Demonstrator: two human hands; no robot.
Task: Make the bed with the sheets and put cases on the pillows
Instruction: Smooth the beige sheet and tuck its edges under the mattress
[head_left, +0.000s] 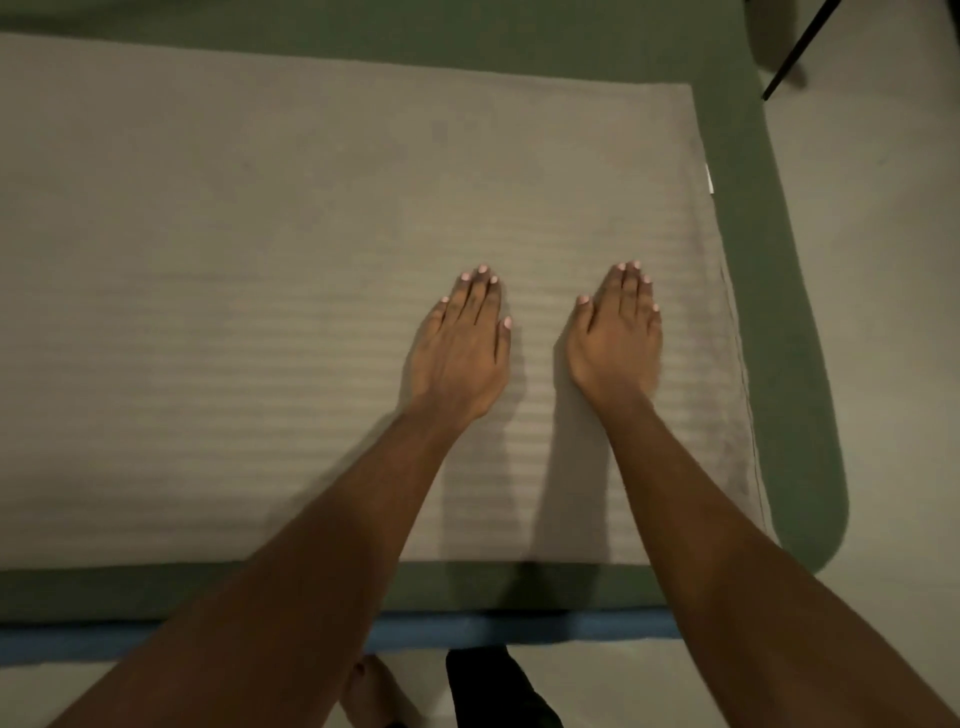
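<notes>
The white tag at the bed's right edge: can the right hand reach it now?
Probably yes: the right hand lies flat on the striped sheet, and only bare sheet separates it from the white tag.

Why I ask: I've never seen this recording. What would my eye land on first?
The left hand and right hand stand out first. They lie flat, side by side with fingers straight, on the striped beige sheet near its right end. A green bed frame borders the sheet on the far, right and near sides, with a blue strip below its near edge.
</notes>
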